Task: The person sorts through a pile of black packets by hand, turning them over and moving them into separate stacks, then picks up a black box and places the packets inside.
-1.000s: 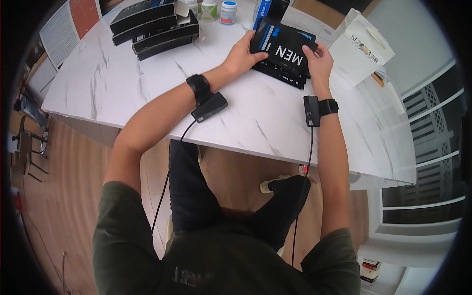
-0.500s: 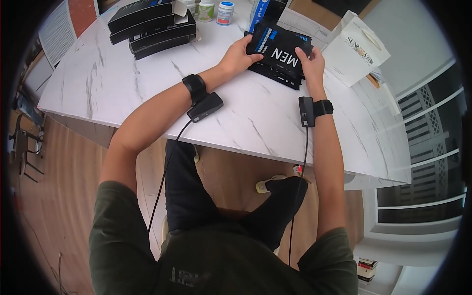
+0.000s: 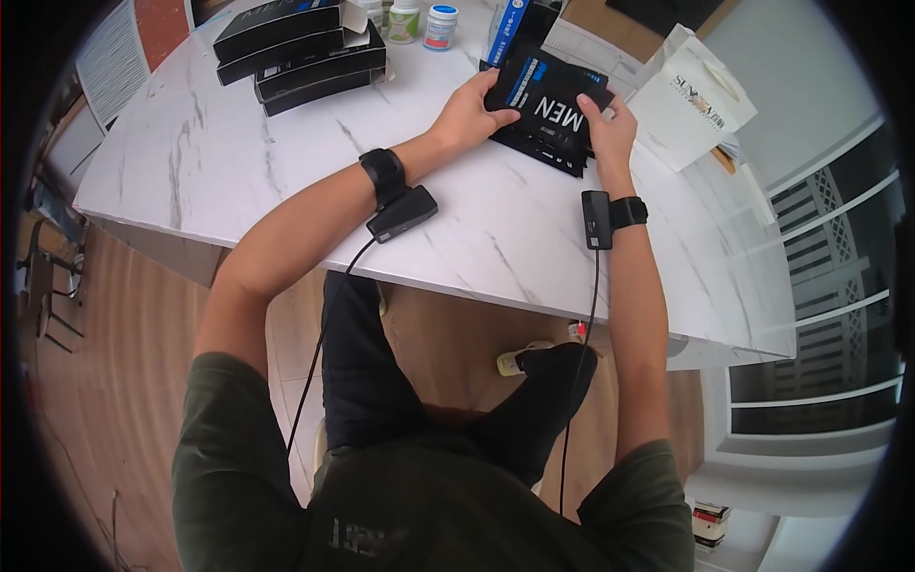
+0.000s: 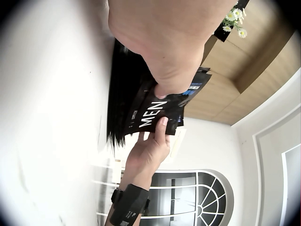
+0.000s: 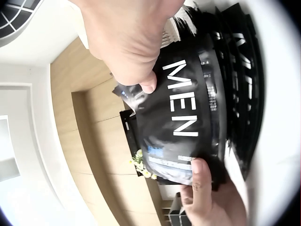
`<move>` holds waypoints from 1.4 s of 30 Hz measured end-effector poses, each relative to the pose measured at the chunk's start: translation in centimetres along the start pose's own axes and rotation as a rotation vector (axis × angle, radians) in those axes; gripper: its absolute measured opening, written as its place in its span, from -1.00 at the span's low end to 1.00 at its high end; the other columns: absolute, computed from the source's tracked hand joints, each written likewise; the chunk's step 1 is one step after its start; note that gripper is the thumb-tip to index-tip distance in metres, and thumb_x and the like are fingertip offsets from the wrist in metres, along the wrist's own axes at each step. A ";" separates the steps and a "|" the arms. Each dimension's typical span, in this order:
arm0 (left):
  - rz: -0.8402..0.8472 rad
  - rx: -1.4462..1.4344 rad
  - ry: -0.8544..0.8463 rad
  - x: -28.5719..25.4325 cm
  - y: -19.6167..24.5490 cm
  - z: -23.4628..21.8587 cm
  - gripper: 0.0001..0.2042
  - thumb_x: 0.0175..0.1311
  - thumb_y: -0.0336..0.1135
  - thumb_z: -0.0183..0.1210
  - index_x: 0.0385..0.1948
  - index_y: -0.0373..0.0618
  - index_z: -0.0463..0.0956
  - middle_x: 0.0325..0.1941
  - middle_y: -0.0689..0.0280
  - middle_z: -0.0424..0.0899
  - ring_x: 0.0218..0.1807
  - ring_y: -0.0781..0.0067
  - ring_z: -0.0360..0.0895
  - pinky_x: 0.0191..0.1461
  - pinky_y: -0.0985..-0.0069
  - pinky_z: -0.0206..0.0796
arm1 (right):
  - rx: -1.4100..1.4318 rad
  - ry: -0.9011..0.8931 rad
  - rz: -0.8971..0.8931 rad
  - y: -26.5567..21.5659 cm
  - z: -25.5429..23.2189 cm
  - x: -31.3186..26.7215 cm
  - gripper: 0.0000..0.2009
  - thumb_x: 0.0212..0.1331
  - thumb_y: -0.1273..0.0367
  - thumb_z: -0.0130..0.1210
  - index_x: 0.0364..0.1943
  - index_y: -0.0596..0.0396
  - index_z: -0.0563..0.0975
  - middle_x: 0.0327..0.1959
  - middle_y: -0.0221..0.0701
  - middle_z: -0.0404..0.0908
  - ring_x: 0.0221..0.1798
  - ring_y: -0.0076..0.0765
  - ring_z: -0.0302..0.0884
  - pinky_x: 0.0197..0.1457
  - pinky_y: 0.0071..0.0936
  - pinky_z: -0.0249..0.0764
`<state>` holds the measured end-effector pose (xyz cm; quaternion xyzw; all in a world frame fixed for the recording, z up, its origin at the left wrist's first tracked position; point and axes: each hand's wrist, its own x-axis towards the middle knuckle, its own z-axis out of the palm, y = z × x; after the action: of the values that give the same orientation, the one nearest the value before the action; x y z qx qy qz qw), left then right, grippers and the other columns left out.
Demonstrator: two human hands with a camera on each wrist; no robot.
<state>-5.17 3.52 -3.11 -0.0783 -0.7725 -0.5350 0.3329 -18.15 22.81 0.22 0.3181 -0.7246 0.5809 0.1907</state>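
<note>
Both hands hold a black packet (image 3: 551,91) with white "MEN" lettering and blue print, its text upside down in the head view. The left hand (image 3: 467,116) pinches its left end, thumb on the front face. At the right end, the right hand (image 3: 612,132) grips the edge with its thumb on top. More black packets (image 5: 242,89) of the same look lie stacked close beneath, their edges fanned out toward the person. In the right wrist view the held packet (image 5: 186,106) looks glossy and slightly puffed. The fingers behind the packets are mostly hidden.
Black boxes (image 3: 319,76) are piled at the table's left back, one flap open. White-capped bottles (image 3: 441,29) stand beside them. A blue and black box (image 3: 515,29) is behind the packets; a white paper bag (image 3: 691,100) stands right. Cables run from both wrist cameras.
The right hand has shifted slightly left and toward the person, and the held packet has come a little lower over the stack. Both hands keep their hold. The head view has shifted slightly.
</note>
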 end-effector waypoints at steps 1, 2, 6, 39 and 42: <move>0.012 -0.013 0.002 -0.2 0.9 -0.1 -0.50 0.12 -0.28 0.28 0.04 -0.41 0.36 -0.07 0.08 0.60 -0.16 0.37 0.55 -0.02 0.50 0.36 | 0.005 0.032 -0.082 0.4 0.0 0.1 -0.73 -0.01 0.31 0.31 -0.34 0.26 0.59 -0.31 -0.32 0.64 -0.31 -0.51 0.51 -0.15 -0.52 0.42; -0.054 -0.056 -0.012 -0.3 1.5 -0.2 -0.53 0.16 -0.23 0.25 0.00 -0.39 0.39 -0.13 0.12 0.61 -0.19 0.41 0.54 -0.06 0.51 0.36 | 0.113 0.035 0.028 -2.4 0.2 -0.7 -0.76 0.04 0.34 0.28 -0.33 0.28 0.61 -0.35 -0.36 0.65 -0.34 -0.58 0.49 -0.20 -0.58 0.40; -0.205 -0.234 -0.038 -0.2 2.4 -0.1 -0.56 0.27 -0.04 0.13 -0.15 -0.36 0.49 -0.31 0.25 0.63 -0.29 0.54 0.50 -0.16 0.57 0.35 | 0.226 0.024 0.088 -3.9 0.4 -0.7 -0.78 0.10 0.34 0.24 -0.36 0.28 0.62 -0.49 -0.49 0.59 -0.44 -0.68 0.38 -0.34 -0.66 0.31; -0.297 -0.436 0.081 -0.1 4.5 -0.7 -0.69 0.25 -0.19 0.19 -0.25 -0.33 0.55 -0.33 0.29 0.65 -0.36 0.62 0.56 -0.28 0.62 0.42 | 0.386 0.305 0.090 -3.3 0.2 -0.2 -0.78 0.27 0.31 0.05 -0.33 0.24 0.47 -0.40 -0.41 0.54 -0.37 -0.60 0.38 -0.26 -0.58 0.34; -0.338 -0.434 0.044 -0.2 4.5 -0.8 -0.71 0.23 -0.22 0.21 -0.25 -0.34 0.55 -0.32 0.27 0.66 -0.36 0.60 0.58 -0.28 0.61 0.43 | 0.314 0.324 0.070 -3.5 0.2 -0.1 -0.79 0.28 0.32 0.03 -0.33 0.23 0.47 -0.39 -0.40 0.54 -0.37 -0.60 0.37 -0.26 -0.57 0.35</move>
<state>-2.54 4.73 0.46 -0.0060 -0.6346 -0.7375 0.2310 -15.63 22.19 2.62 0.2212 -0.5957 0.7362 0.2326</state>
